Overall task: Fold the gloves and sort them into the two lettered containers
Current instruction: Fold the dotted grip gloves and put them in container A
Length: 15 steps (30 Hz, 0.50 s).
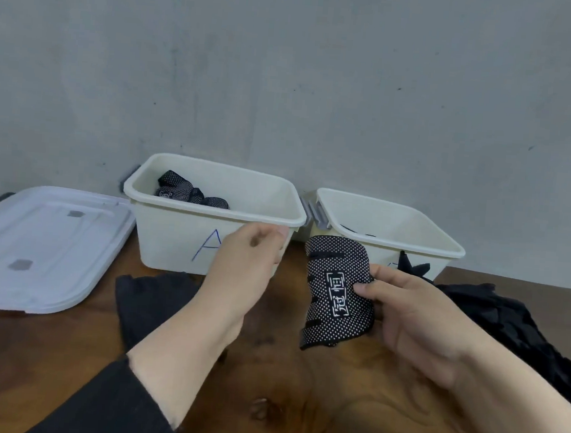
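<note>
Right hand [416, 315] grasps a folded black glove [337, 297] with white dots and a white boxed label, thumb and fingertips pinching its right edge; the glove is held above the wooden desk [298, 388], in front of the gap between the two cream tubs and just before the right one. Left hand [250, 258] is raised in front of the tub marked "A" [180, 238], fingers loosely curled and holding nothing, relaxed; fingertips lie near the tub's front rim, contact cannot be confirmed. Left forearm comes out of a dark sleeve [108, 411] at the lower left. Tub "A" stands at the back of the desk against the grey wall [288, 80] and contains a bundle of dotted black gloves [187, 191] in its left half. The second tub [412, 236] stands just to the right of it, grey latches between the two; its letter is hidden behind the held glove and hand, and only a dark sliver of something shows inside. A loose heap of black gloves [508, 319] lies on the desk at the right, partly against the second tub's front. A piece of plain black cloth [147, 304] lies flat on the desk under the left forearm. A white lid [35, 248] lies flat at the left of tub "A".
</note>
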Each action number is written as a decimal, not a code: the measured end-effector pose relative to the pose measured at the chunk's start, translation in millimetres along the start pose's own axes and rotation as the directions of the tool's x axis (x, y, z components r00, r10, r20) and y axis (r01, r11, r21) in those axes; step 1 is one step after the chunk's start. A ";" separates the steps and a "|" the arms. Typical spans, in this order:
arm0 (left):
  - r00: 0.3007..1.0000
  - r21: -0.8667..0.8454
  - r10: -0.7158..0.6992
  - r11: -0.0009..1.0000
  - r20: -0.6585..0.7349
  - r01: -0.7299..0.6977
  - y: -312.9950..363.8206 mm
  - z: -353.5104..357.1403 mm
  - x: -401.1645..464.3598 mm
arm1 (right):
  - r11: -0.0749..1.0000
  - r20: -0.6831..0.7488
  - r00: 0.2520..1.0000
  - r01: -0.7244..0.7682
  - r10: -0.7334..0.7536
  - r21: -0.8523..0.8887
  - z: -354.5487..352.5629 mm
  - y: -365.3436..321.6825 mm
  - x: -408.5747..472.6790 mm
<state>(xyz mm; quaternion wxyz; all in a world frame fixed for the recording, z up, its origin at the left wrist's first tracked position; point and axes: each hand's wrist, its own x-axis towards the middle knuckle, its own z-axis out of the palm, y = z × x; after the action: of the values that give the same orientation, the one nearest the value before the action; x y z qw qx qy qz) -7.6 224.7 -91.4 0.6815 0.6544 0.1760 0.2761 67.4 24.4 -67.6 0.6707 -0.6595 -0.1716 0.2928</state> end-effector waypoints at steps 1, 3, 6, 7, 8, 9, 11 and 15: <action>0.997 0.072 0.074 0.995 -0.004 -0.074 6.7 -9.6 3.7 | 1.000 0.011 1.000 0.011 -0.011 0.003 2.3 -9.2 2.6; 0.980 0.251 0.200 0.947 0.019 -0.199 16.2 -30.9 12.5 | 1.000 0.037 0.999 0.027 -0.028 0.006 7.9 -30.4 11.6; 0.935 0.512 0.353 0.798 0.029 -0.317 22.0 -66.1 29.4 | 0.998 0.055 0.997 0.058 -0.057 -0.011 19.9 -66.4 33.8; 0.918 0.576 0.395 0.743 0.032 -0.340 23.8 -77.0 34.9 | 0.997 0.055 0.996 0.075 -0.074 -0.009 25.8 -79.1 42.7; 0.902 0.635 0.430 0.687 0.037 -0.354 25.7 -87.1 40.2 | 0.996 0.046 0.995 0.091 -0.091 -0.004 32.4 -91.4 52.5; 0.889 0.688 0.455 0.632 0.041 -0.355 27.3 -96.5 46.1 | 0.994 0.033 0.994 0.107 -0.107 0.004 40.2 -102.9 62.5; 0.876 0.767 0.481 0.548 0.037 -0.333 29.9 -113.4 57.7 | 0.992 0.009 0.992 0.123 -0.123 0.018 56.6 -122.2 85.5; 0.890 0.809 0.453 0.506 0.048 -0.301 31.7 -134.1 74.2 | 0.995 0.000 0.996 0.091 -0.091 -0.050 87.9 -133.2 141.2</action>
<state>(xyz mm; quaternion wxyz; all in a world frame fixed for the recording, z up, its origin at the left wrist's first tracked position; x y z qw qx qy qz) -34.6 376.0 -61.9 0.2208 0.8844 0.1906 0.3643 144.0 186.3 47.9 0.6670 -0.6678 -0.2078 0.2570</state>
